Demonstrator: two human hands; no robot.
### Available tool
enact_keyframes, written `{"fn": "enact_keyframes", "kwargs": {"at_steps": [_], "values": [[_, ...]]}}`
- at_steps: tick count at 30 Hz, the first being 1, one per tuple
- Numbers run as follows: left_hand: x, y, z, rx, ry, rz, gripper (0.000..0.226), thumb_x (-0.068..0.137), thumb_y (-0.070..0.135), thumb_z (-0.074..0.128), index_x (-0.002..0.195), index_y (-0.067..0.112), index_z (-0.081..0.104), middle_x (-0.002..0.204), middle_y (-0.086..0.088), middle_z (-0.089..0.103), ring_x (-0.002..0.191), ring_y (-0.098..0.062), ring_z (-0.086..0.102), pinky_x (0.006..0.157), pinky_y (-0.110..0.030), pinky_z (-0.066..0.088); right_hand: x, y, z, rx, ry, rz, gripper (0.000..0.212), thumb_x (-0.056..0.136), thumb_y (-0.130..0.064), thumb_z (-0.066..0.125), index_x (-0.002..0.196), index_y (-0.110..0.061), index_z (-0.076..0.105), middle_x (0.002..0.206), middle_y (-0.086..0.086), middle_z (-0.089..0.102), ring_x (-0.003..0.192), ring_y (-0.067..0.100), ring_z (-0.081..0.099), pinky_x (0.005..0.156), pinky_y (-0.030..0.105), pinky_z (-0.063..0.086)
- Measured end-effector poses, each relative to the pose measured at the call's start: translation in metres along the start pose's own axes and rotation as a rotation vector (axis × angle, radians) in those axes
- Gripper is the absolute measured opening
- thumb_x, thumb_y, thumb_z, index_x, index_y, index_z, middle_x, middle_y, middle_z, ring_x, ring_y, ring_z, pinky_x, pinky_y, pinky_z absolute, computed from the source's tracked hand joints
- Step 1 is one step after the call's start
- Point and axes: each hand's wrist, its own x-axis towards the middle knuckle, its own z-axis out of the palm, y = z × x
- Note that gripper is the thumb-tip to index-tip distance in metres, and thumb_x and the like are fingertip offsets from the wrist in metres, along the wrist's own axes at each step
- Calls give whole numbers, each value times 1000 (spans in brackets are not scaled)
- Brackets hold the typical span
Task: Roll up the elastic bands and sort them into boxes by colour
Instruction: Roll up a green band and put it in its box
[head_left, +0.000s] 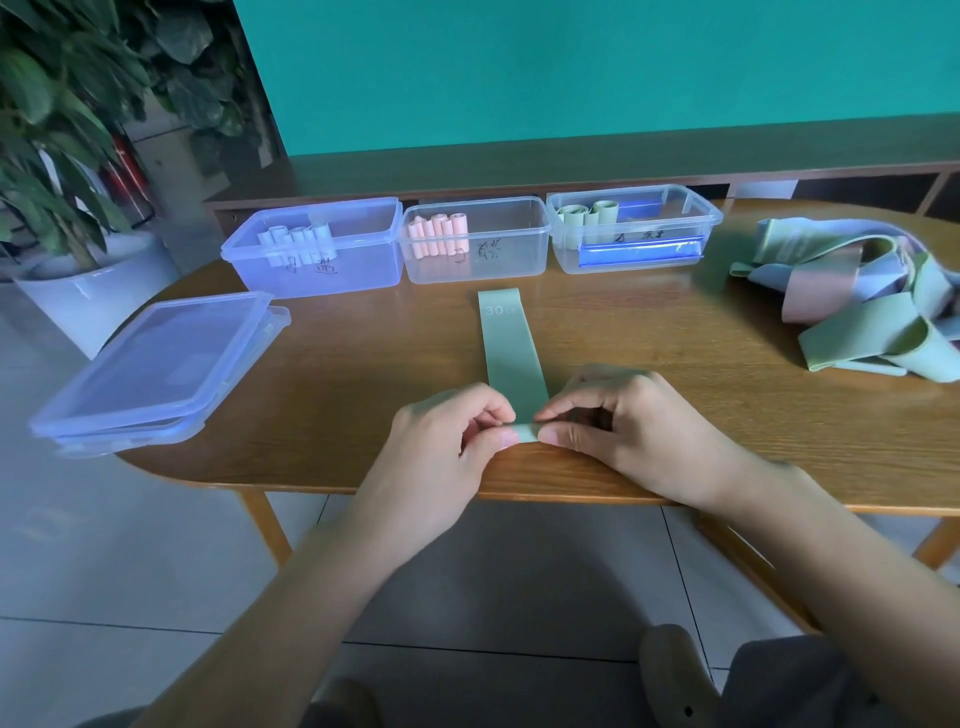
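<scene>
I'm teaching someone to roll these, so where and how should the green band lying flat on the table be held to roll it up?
Hold the green band at its near end, by the table's front edge, coming from both sides. It lies flat and straight, pointing away, so the left hand and right hand each pinch one corner of the small started roll, probably keeping it even as it rolls toward the boxes.

Looks like an office or studio-type room, not a home kitchen — teal wall (519, 67), low wood shelf unit (571, 166) along it, pale tiled floor (104, 545). Big potted plant (62, 104) in a white pot at left, w/ a red extinguisher (124, 171) behind. Rounded wood desk (363, 395) w/ plastic boxes (475, 239).
</scene>
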Motion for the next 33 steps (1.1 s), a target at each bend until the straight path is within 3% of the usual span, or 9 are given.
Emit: {"fn": "enact_keyframes", "kwargs": {"at_steps": [6,11,18,23,30,33], "values": [[4,-5,4,80,74,61,7,93,26,69,95,22,75,91,11,67,91,-4,55,78,-18,47,3,-4,5,20,24,14,7,92,-23,74,98,-26,76,98,-14,62,80,8,60,74,10,40],[8,-6,-1,57,-3,-4,18,90,41,69,102,28,75,97,17,62,85,1,58,70,-8,47,8,0,5,-32,18,19,10,97,-28,67,101,-24,75,98,-16,64,88,4,61,77,10,38],[15,-9,0,94,-19,-11,25,92,37,68,112,24,76,106,13,62,83,1,53,71,-2,38,12,4,2,-85,-43,9,21,93,-35,70,110,-23,74,104,-12,62,92,6,60,82,18,46],[16,-6,0,83,-36,-34,31,91,40,70,120,30,71,108,21,56,85,5,55,69,2,39,13,8,4,-115,-30,5,24,94,-34,68,114,-23,75,105,-13,59,91,-3,57,82,8,39],[22,-7,0,51,-49,-29,14,91,29,71,105,28,74,98,20,60,87,4,58,70,-2,40,15,11,5,-129,-29,16,29,95,-40,62,118,-27,74,108,-13,53,96,-5,54,89,7,37],[27,-9,1,65,-31,-3,12,92,27,69,102,25,75,96,16,63,83,0,57,72,-1,37,15,10,7,-82,41,2,18,96,-27,68,113,-27,74,107,-14,56,88,3,58,81,10,40]]}}
